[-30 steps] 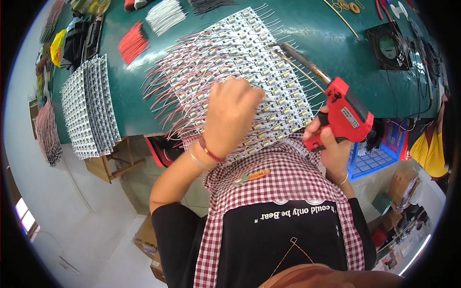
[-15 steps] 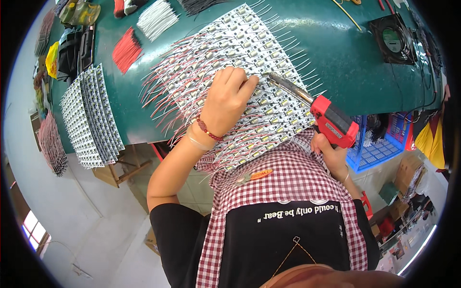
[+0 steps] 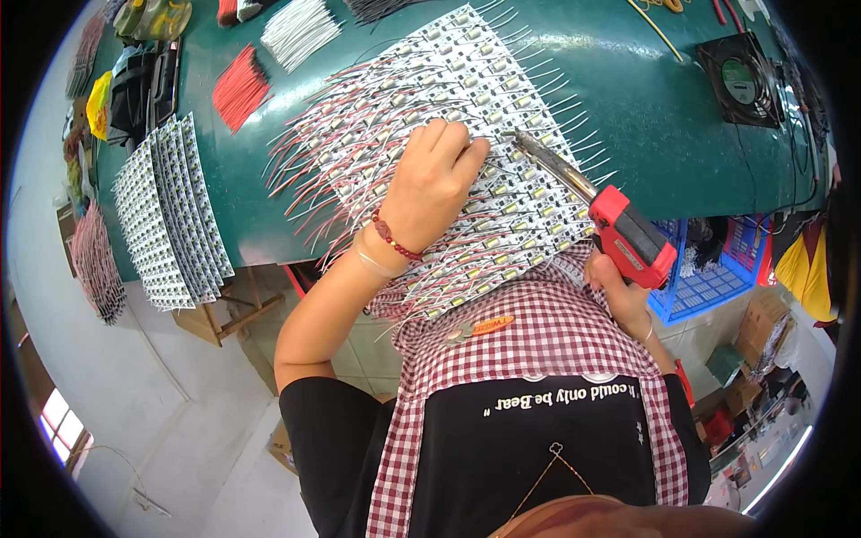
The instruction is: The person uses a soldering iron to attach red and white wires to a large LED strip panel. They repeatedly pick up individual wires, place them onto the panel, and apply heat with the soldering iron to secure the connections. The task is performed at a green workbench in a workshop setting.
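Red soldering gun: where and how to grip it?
Probably by the red-and-black housing, from the person's side, as the right hand does: the bulky rear faces that way, while the slim metal barrel, likely hot, points away over the boards.

Electronics workshop here: green worktop (image 3: 641, 125), circuit-board panel (image 3: 504, 190) across its near edge, red soldering gun (image 3: 621, 224) there too, wire bundles (image 3: 300, 34) on worktop, blue crate (image 3: 704, 280) below.
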The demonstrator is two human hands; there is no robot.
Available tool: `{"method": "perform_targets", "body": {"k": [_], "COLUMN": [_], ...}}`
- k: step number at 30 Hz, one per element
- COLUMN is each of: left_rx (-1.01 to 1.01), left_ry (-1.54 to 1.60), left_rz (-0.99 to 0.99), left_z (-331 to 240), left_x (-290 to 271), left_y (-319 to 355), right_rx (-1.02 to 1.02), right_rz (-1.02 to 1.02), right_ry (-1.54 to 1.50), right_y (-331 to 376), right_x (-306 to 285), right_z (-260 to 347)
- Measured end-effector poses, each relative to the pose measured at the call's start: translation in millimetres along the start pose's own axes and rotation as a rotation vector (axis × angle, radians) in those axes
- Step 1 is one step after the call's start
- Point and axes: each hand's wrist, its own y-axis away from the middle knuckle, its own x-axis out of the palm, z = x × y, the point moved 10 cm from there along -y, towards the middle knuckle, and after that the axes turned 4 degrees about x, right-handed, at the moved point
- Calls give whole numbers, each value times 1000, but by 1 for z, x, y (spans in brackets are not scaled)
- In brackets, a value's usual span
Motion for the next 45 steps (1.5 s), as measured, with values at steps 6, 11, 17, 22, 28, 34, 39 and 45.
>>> {"method": "perform_targets", "body": {"k": [6,11,17,22,28,34,39,45], "left_rx": [11,62,48,13,20,23,26,28], "left_ry": [-24,-131,-36,20,31,15,11,-18], "left_rz": [11,-12,-6,30,25,47,56,60], "left_z": [0,-9,-20,-17,-19,-20,-21,-22], "left_x": [2,-10,-9,5,5,7,7,5], "left_y": [0,-7,0,4,4,4,3,2], "right_rx": [-14,0,35,138,127,156,107,129], "right_rz": [12,12,49,18,47,88,91,110], "right_ry": [3,-56,-157,-221,-146,-15,-61,-69], "right_y": [-1,0,9,17,24,27,25,27], "right_x": [5,4,-1,-5,-7,-2,-3,-3], "right_z": [7,10,-4,-14,-28,-33,-25,-30]}}
